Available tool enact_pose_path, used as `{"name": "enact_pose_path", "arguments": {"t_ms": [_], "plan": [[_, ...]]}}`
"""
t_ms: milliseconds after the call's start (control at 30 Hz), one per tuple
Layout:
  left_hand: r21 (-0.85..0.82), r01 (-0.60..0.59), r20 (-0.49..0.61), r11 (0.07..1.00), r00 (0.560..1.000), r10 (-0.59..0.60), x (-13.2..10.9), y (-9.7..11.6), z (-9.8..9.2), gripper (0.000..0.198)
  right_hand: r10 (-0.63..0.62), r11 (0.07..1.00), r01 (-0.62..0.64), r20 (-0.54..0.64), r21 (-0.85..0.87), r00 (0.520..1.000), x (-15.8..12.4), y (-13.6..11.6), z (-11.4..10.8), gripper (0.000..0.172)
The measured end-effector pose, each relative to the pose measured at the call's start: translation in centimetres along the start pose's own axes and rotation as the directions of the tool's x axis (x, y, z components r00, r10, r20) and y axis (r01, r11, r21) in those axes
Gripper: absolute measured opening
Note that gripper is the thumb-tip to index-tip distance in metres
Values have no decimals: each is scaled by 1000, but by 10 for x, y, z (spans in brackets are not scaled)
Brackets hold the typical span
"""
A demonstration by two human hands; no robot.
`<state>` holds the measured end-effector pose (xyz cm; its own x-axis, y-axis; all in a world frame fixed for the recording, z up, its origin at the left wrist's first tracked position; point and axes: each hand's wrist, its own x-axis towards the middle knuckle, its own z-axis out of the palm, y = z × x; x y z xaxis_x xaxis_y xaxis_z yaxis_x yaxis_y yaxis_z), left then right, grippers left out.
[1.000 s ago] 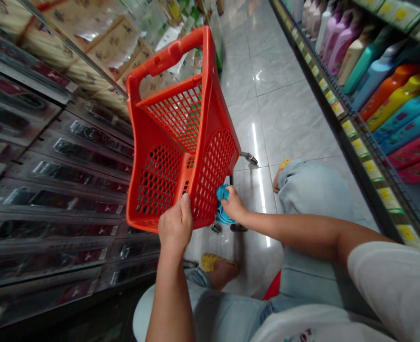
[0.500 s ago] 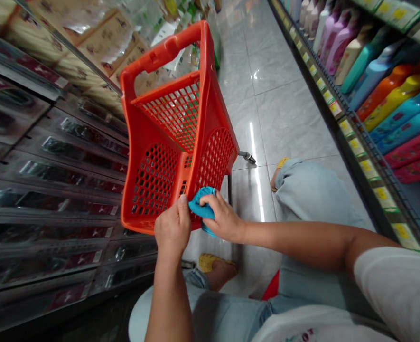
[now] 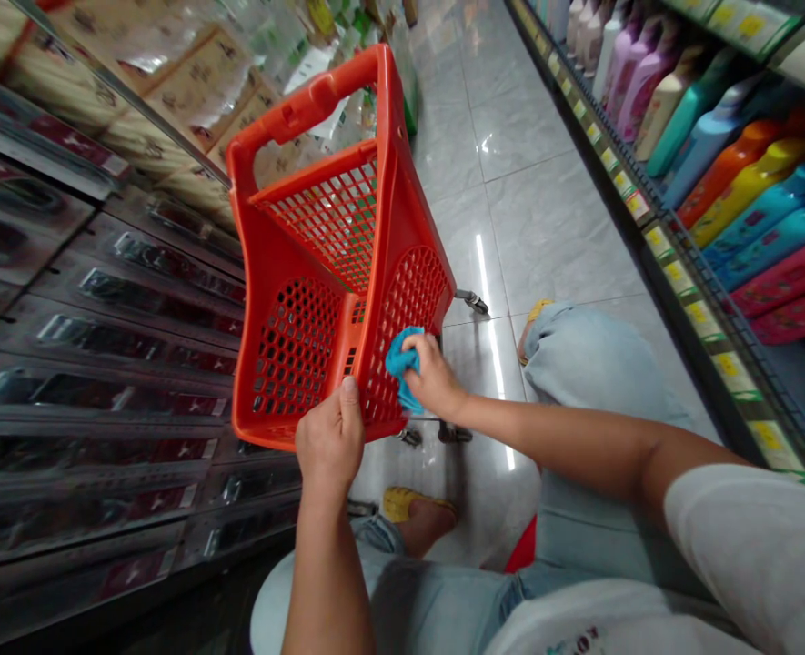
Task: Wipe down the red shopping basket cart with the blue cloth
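A red plastic shopping basket cart (image 3: 389, 182) with perforated sides and dark wheels stands in front of me, its top open. My left hand (image 3: 330, 437) is closed around the near rim of the cart, thumb on top. Bunched in the closed fingers of my right hand (image 3: 433, 375) is a blue cloth (image 3: 406, 359), which lies against the outer right side of the cart, over the perforated panel. Part of the cloth hangs below the fingers.
Packaged goods (image 3: 102, 337) hang in rows on the left. On the right, a shelf (image 3: 689, 314) holds several coloured bottles (image 3: 722, 173). Grey floor tiles (image 3: 545, 218) run between them. My yellow shoe (image 3: 402, 503) is below the cart's near end.
My right hand and the blue cloth have moved from the near rim, beside my left hand, up and right onto the cart's outer side. My left hand keeps its hold.
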<state>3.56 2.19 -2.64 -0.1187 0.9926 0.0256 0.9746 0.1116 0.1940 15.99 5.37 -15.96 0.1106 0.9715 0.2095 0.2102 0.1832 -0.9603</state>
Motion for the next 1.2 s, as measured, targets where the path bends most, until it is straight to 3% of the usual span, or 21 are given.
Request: {"name": "enact_pose_path", "arguments": {"t_ms": [67, 100, 233, 267, 333, 400, 500, 600, 700, 833, 967, 1067, 1133, 1200], "plan": [[-10, -15, 17, 1000, 1000, 15, -1, -2, -1, 49, 88, 996, -87, -102, 15, 991, 19, 3, -2, 33], [-27, -19, 41, 999, 999, 20, -1, -3, -3, 51, 69, 998, -67, -114, 20, 991, 27, 2, -4, 34], [-51, 0, 163, 999, 987, 8, 18, 3, -20, 59, -145, 985, 154, -110, 81, 983, 63, -12, -16, 36], [-24, 0, 159, 1000, 987, 4, 28, 10, -27, 60, -132, 985, 145, -137, 94, 982, 78, -14, -21, 36], [30, -36, 90, 999, 995, 33, 54, 31, -38, 62, 68, 994, -44, -235, 103, 970, 109, -17, -30, 32], [32, -110, 40, 993, 993, 109, 84, 56, -43, 61, 143, 989, -126, -258, 80, 955, 129, -17, -35, 31], [56, -212, -6, 976, 977, 213, 124, 86, -34, 57, -40, 999, 44, -202, 16, 979, 124, -15, -32, 34], [-41, -261, -29, 964, 965, 260, 148, 93, -12, 51, -180, 984, 179, -84, -14, 980, 109, -9, -26, 35], [-212, -289, -53, 933, 957, 284, 154, 84, 4, 50, -129, 992, 128, -92, -17, 987, 119, -6, -31, 31], [-302, -301, -69, 905, 953, 294, 151, 76, 3, 45, -45, 999, 43, -178, -12, 983, 121, -19, -34, 27], [-313, -302, -41, 901, 951, 305, 151, 77, -2, 43, -177, 984, 177, -7, -23, 984, 100, -26, -25, 35], [-300, -314, -39, 901, 948, 317, 153, 77, -3, 42, -6, 1000, 6, -72, 4, 997, 118, -15, -25, 33], [-305, -314, -33, 899, 947, 319, 155, 76, -3, 42, 173, 985, -169, -169, 36, 970, 129, -9, -27, 31], [-318, -304, -18, 898, 949, 315, 155, 75, -3, 42, 189, 982, -182, -175, 52, 966, 120, -9, -23, 32]]}}
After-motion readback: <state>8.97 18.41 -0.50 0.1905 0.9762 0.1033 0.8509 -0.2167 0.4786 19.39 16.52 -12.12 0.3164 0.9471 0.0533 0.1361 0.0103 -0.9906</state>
